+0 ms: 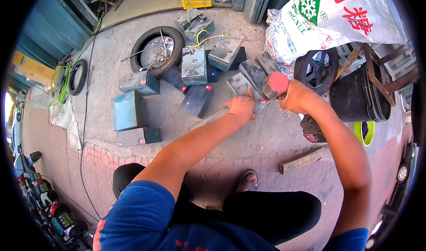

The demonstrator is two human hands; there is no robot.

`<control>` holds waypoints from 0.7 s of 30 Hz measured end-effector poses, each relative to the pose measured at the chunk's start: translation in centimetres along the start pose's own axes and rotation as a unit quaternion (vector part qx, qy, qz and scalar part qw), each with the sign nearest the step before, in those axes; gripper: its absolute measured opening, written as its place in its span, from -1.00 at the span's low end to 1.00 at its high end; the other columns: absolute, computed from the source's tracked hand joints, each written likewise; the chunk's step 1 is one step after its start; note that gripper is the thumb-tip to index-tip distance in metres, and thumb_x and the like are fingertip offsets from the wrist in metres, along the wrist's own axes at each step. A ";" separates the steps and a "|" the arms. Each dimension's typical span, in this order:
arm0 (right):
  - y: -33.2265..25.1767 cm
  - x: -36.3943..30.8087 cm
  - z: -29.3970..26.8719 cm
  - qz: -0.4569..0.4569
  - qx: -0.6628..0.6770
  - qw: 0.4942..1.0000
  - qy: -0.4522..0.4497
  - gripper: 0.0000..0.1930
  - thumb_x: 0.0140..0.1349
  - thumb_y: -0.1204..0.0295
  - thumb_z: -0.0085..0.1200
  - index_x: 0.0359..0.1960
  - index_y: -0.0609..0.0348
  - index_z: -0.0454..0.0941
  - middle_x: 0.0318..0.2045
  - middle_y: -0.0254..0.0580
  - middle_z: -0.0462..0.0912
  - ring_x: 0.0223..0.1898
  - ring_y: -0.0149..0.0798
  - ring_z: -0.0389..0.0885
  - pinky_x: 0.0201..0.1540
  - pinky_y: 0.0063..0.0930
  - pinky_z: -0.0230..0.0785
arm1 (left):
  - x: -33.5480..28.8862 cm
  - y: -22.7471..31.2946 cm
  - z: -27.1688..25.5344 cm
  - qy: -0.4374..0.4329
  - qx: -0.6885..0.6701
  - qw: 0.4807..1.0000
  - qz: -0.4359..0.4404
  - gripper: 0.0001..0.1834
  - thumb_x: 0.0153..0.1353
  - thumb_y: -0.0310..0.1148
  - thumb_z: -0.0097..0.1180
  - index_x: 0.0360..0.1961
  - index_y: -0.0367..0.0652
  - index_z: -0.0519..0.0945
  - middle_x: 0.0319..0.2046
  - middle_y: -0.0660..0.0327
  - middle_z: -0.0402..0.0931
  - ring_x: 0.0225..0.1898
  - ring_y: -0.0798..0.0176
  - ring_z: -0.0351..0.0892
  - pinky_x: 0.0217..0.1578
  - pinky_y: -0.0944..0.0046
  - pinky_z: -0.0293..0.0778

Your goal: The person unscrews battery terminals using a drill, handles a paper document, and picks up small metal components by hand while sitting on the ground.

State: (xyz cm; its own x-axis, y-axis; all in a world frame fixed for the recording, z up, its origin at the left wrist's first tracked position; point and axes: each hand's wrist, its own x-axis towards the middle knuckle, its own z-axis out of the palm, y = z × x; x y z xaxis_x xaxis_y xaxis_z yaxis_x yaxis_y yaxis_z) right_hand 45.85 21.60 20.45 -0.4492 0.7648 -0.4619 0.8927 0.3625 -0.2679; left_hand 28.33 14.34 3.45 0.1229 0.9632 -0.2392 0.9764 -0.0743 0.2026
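In my right hand (296,96) is a cordless drill (275,85) with a red rear end, its tip pointing down over a dusty battery (238,84). The fingers are wrapped round its handle, and its dark base (313,129) shows below the hand. My left hand (242,106) is on the near part of that battery, fingers partly spread and gripping its edge. The drill's tip is mostly hidden. Close behind lie more dark batteries (253,73). Left of the hand are a grey-topped battery (194,69) and a black battery (197,101) with red terminal caps.
At the left, several batteries (126,110) form a row. A tire (175,42) with metal rods lies behind. White sacks (328,20), a black wheel (317,71), a black bucket (355,95) and a wood block (301,160) are right. A cable (84,104) crosses the ground left.
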 end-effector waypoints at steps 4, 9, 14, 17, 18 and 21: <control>0.8 0.2 -0.9 -0.048 -0.048 0.998 -0.003 -0.63 0.05 0.36 0.34 -0.15 0.36 0.67 -0.27 0.32 0.73 -0.16 0.26 0.72 -0.04 -0.09 0.58 | 0.3 0.1 0.3 0.012 0.008 1.000 0.008 0.42 -0.06 0.22 0.54 0.53 -0.61 0.06 -0.02 0.00 0.72 0.00 0.08 0.77 -0.01 0.15 0.68; 0.9 0.2 -2.0 -0.086 -0.072 0.994 -0.017 -0.57 0.06 0.28 0.36 -0.25 0.54 0.67 -0.28 0.43 0.72 -0.16 0.25 0.78 -0.08 -0.07 0.63 | 0.7 -0.2 0.3 0.004 0.029 0.999 0.020 0.41 -0.04 0.25 0.50 0.52 -0.62 0.07 -0.06 -0.03 0.73 -0.04 0.07 0.79 -0.01 0.10 0.70; 2.1 -0.1 -1.4 -0.034 0.047 0.998 -0.021 -0.59 0.10 0.26 0.42 -0.25 0.44 0.68 -0.41 0.15 0.75 -0.39 -0.01 0.74 -0.28 -0.19 0.59 | 1.0 -0.5 0.4 0.014 0.042 0.998 0.034 0.42 -0.03 0.33 0.44 0.49 -0.67 0.10 -0.10 -0.06 0.73 -0.08 0.07 0.79 -0.06 0.12 0.70; 1.9 -0.4 -1.0 0.058 0.133 0.988 -0.060 -0.66 0.15 0.30 0.44 -0.19 0.31 0.68 -0.49 -0.07 0.71 -0.53 -0.27 0.64 -0.43 -0.33 0.50 | 1.2 -0.8 0.9 0.026 0.041 0.998 0.041 0.42 -0.04 0.34 0.44 0.48 -0.67 0.12 -0.12 -0.06 0.74 -0.11 0.07 0.80 -0.09 0.12 0.70; 2.1 -0.3 -0.6 0.056 0.142 0.987 -0.057 -0.67 0.16 0.30 0.44 -0.20 0.29 0.68 -0.50 -0.08 0.71 -0.55 -0.29 0.63 -0.45 -0.35 0.49 | 1.3 -0.7 1.0 0.030 0.040 0.998 0.043 0.42 -0.05 0.34 0.44 0.48 -0.67 0.12 -0.13 -0.06 0.74 -0.12 0.06 0.80 -0.10 0.12 0.70; 2.2 -0.6 0.2 0.024 0.092 0.995 -0.018 -0.71 0.18 0.31 0.43 -0.25 0.29 0.68 -0.53 -0.11 0.68 -0.56 -0.28 0.62 -0.46 -0.33 0.47 | 1.1 -0.3 0.6 0.021 0.046 0.998 0.024 0.41 -0.04 0.34 0.44 0.49 -0.64 0.13 -0.14 -0.06 0.74 -0.14 0.03 0.80 -0.12 0.12 0.71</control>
State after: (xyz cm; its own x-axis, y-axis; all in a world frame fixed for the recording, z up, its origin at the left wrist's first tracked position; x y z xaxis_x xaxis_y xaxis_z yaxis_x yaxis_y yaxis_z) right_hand 48.13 21.85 20.01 -0.4093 0.7588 -0.5067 0.8930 0.2190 -0.3933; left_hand 28.29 15.23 2.60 0.1637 0.9680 -0.1902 0.9822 -0.1419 0.1232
